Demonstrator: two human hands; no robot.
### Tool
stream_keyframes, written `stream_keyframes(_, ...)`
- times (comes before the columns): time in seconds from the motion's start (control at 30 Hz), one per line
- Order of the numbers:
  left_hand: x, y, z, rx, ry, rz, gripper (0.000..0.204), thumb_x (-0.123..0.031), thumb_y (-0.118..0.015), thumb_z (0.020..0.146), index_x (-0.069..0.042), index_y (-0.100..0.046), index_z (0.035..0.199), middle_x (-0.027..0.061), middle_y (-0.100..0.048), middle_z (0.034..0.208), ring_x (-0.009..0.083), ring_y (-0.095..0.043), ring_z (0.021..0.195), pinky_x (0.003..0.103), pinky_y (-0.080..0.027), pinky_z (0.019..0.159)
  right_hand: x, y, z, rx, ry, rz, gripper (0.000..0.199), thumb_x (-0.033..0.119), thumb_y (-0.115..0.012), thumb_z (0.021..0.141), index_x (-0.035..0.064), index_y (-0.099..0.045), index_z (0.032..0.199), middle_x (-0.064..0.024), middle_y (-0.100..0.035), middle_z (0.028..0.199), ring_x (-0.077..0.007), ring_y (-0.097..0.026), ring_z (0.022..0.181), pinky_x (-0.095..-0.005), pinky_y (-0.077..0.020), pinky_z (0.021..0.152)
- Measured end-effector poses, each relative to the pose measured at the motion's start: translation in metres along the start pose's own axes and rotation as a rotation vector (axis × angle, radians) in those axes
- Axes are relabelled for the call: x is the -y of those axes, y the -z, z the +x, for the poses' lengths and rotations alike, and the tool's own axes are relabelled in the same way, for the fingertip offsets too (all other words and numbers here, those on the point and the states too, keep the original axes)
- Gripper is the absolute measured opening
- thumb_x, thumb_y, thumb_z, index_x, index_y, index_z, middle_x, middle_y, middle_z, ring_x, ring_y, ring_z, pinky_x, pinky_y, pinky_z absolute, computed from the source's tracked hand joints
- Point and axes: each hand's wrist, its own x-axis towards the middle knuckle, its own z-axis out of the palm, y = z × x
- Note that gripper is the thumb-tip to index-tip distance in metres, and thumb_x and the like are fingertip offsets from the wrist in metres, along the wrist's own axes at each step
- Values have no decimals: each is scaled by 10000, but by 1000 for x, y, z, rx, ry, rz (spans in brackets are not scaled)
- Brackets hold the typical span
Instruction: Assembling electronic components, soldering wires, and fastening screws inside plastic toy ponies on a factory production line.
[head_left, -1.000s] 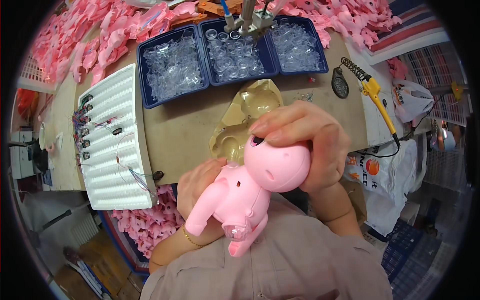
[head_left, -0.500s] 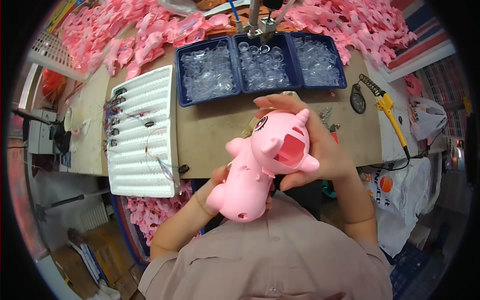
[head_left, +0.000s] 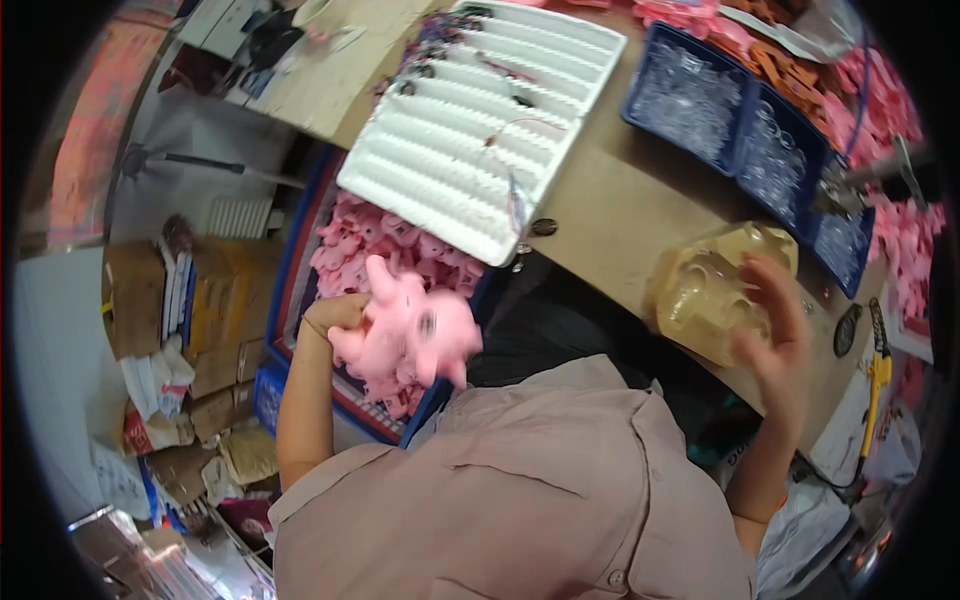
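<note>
My left hand (head_left: 343, 312) grips a pink plastic unicorn-like toy (head_left: 405, 325), slightly smeared by motion. It hangs over a blue-edged bin (head_left: 302, 235) holding many similar pink toys (head_left: 345, 228). Some of my left fingers are hidden behind the toy. On the right, my right hand (head_left: 778, 335) is blurred, with thumb and fingers spread and nothing in them. Close beside it on the table lies a translucent yellowish moulded fixture (head_left: 690, 300) with a shaped hollow.
A white ribbed foam tray (head_left: 480, 140) with small wired parts lies at the table's near left. Blue boxes (head_left: 745, 150) of clear plastic pieces stand farther right, below a metal press arm (head_left: 870, 185). A yellow soldering iron (head_left: 875, 390) sits at the right; cardboard boxes (head_left: 135, 295) stand at left.
The view has swung left. The toy, earlier between both hands above the table, has moved left over the bin in my left hand. My right hand has let go, and the yellowish fixture is now uncovered.
</note>
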Motion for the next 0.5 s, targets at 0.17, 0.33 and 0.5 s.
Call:
stream_keyframes(0.17,74,45,54,-742,-70,-318,633,-519,-503,912,-115,-407,1390,101,-501,1332,213,-514,1169,357,-442,974,-6,-10,13,-113,-234,143,331,94,-630,811,12,-594,1130,-87,-622,1107,-192,-578,1033,-311,-431,912)
stream_keyframes(0.33,69,51,133,-706,535,1220,622,-606,-458,865,-65,-650,1105,213,-649,1069,331,-633,987,433,-498,841,-5,0,-3,-18,-164,-213,197,52,-588,859,-18,-624,1039,-72,-651,994,-150,-606,925,-273,-463,838)
stream_keyframes(0.5,-22,-71,120,362,117,1085,319,-265,-513,947,-7,-622,1099,133,-671,1033,243,-638,951,353,-496,856,-32,59,-10,-497,-300,46,177,112,-603,894,-49,-635,960,-88,-663,849,-145,-631,795,-249,-499,738)
